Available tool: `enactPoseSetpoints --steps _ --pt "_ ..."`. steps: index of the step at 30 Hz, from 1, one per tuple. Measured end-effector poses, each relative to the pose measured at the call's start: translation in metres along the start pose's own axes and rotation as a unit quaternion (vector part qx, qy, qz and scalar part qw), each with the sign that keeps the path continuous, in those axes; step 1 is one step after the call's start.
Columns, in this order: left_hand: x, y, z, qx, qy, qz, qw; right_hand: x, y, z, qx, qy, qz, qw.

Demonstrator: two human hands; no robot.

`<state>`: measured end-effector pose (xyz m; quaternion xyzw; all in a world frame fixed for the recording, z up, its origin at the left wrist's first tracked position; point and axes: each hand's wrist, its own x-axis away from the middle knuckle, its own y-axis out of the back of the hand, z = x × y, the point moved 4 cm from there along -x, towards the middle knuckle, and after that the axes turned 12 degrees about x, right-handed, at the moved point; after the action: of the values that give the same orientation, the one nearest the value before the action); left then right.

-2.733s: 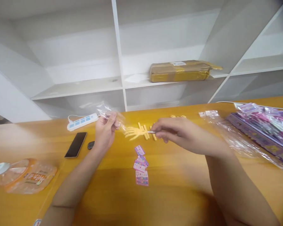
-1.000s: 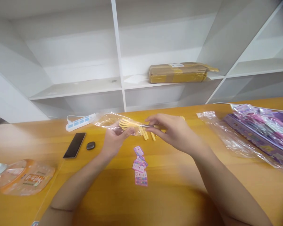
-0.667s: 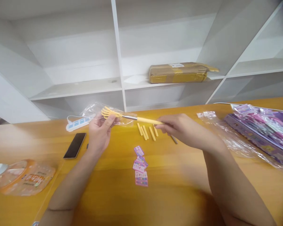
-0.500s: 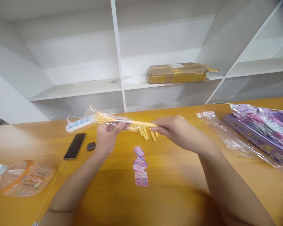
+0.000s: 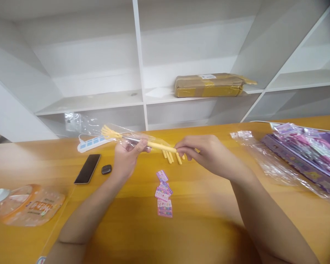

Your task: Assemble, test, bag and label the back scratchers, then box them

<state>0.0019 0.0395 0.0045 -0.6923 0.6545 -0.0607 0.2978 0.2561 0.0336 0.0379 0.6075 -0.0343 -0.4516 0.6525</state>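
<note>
A yellow back scratcher (image 5: 161, 147) with a claw-shaped head and a metal rod lies slantwise above the table inside a clear plastic bag (image 5: 92, 124). My left hand (image 5: 128, 156) is closed round its middle, thumb on top over the bag. At the handle's end, the fingertips of my right hand (image 5: 199, 150) are pinched together; whether they also grip the bag's edge I cannot tell. Behind and below the handle, several yellow sticks (image 5: 168, 157) rest on the table. Nearer to me is a loose column of small pink and purple printed cards (image 5: 164, 208).
To the left are a phone (image 5: 87, 168), a small black case (image 5: 106, 169), a white power strip (image 5: 95, 142) and a plastic bottle (image 5: 33, 205) on its side. On the right lie clear bags (image 5: 266, 157) beside a purple box (image 5: 294, 167) of packaged items. A taped carton (image 5: 209, 86) sits on the shelf.
The bag's loose end now stretches out further left past the claw head. The back scratcher has shifted left and tilted, its handle end now at my right fingertips.
</note>
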Motion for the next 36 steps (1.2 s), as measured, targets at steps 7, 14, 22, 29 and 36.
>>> enactPoseSetpoints --steps 7,14,22,29,36 --pt "0.011 -0.004 0.017 -0.040 0.035 0.039 0.998 -0.005 -0.017 0.009 -0.010 -0.025 -0.039 0.999" --pt "0.017 -0.008 0.033 -0.054 0.061 0.092 0.992 -0.010 -0.040 0.021 0.003 -0.041 -0.008 0.999" --pt "0.006 0.001 0.016 -0.069 0.080 0.072 0.992 -0.004 -0.023 0.014 -0.030 -0.015 -0.003 0.999" --pt "0.003 -0.002 0.008 -0.058 0.082 0.064 0.993 0.000 -0.008 0.004 0.037 0.014 -0.058 0.998" --pt "0.005 -0.004 0.010 -0.051 0.099 0.081 0.990 -0.001 -0.005 0.008 0.086 0.096 -0.100 0.987"
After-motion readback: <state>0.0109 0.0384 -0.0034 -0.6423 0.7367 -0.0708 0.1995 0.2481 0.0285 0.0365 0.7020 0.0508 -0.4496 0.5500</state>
